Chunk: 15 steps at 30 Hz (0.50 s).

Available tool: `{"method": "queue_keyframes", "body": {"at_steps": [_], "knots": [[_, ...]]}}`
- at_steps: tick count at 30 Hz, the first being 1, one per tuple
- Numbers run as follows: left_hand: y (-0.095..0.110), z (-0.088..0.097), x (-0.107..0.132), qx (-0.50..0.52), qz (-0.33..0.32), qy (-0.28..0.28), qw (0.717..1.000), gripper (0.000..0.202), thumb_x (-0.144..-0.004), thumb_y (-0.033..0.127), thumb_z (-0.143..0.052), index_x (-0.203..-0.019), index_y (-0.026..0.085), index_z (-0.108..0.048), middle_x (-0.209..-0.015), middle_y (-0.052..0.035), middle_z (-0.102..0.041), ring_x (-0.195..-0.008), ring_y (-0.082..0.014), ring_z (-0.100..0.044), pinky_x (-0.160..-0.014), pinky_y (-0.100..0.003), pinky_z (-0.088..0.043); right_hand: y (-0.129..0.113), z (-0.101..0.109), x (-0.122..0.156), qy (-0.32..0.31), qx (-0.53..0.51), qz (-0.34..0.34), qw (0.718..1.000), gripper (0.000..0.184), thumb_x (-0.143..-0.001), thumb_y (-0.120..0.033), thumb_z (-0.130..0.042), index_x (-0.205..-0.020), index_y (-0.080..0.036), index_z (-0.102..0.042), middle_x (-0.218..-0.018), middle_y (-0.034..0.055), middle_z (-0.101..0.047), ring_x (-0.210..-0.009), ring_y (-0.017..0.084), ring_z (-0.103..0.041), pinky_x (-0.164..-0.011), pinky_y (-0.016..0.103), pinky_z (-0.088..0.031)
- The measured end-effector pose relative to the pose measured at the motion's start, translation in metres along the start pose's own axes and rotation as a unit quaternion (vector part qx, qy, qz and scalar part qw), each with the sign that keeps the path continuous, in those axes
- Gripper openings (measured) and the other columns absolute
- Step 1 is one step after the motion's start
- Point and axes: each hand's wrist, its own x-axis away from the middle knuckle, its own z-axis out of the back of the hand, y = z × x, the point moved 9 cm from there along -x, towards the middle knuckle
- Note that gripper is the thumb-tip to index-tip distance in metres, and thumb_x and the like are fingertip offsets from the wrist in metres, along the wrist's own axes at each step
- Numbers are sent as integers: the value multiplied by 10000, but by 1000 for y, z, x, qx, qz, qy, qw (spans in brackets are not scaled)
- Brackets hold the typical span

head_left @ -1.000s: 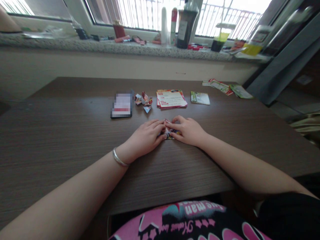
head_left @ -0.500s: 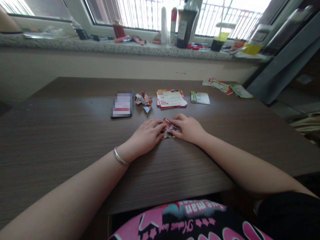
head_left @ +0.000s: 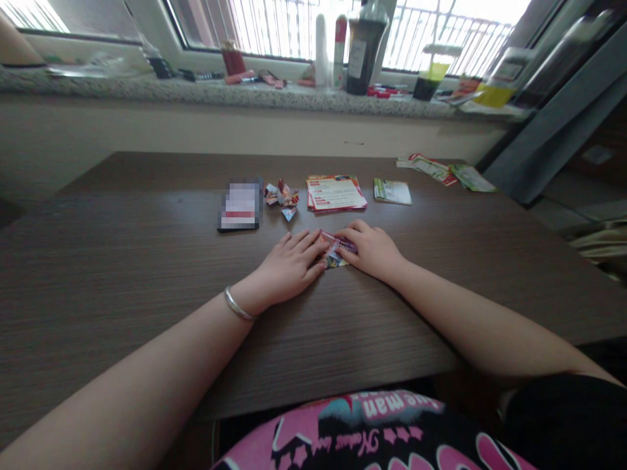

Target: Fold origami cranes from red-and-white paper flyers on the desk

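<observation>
A small piece of folded printed paper [head_left: 335,259], red, purple and multicoloured, lies on the table between my hands. My left hand [head_left: 294,264] rests flat, its fingers spread and their tips over the paper's left part. From the other side, my right hand [head_left: 375,248] has its thumb and bent fingers on the paper's right edge, gripping it. Both hands cover parts of the paper. Just beyond them stands a folded paper figure [head_left: 283,196] with several points. A stack of printed cards [head_left: 337,194] lies to the right of that figure.
A phone-like device [head_left: 240,205], its screen blurred, lies left of the paper figure. Farther right are a smaller card stack [head_left: 392,192] and loose green and red cards [head_left: 434,168]. Several bottles, one dark [head_left: 361,55], stand on the windowsill [head_left: 274,96] behind the brown table [head_left: 147,261].
My left fingers have flattened and spread over the paper. My right hand has shifted slightly, and more of the purple strip shows beside its fingers.
</observation>
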Motion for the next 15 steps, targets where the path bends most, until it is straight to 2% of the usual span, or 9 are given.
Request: {"method": "queue_keyframes", "body": {"at_steps": [6,11,15], "knots": [[-4,1,0,-1,8,0,1000,451,-971,462,-373,-1355,256,-486,-1541,-110,-346,-1425,-285,-299,-1140,-530,-255,2,0,1,9,-11,10,1000,355,-891,-465,-545,-1125,-224,-659,-1148,81,-611,-938,221,-613,-807,343,-450],[-6,3,0,2,7,0,1000,408,-953,423,-426,-1275,200,-537,-1512,-121,-387,-1400,-281,-345,-1148,-492,-273,1,-3,2,5,-25,48,999,434,-858,-523,-578,-1207,-276,-649,-1166,69,-600,-937,223,-611,-825,356,-449],[-7,5,0,9,8,4,1000,381,-948,435,-438,-1212,193,-566,-1503,-117,-402,-1395,-284,-353,-1155,-473,-274,5,-7,2,-18,-39,77,996,434,-872,-478,-581,-1259,-285,-627,-1199,79,-589,-1005,236,-597,-855,370,-446]]}}
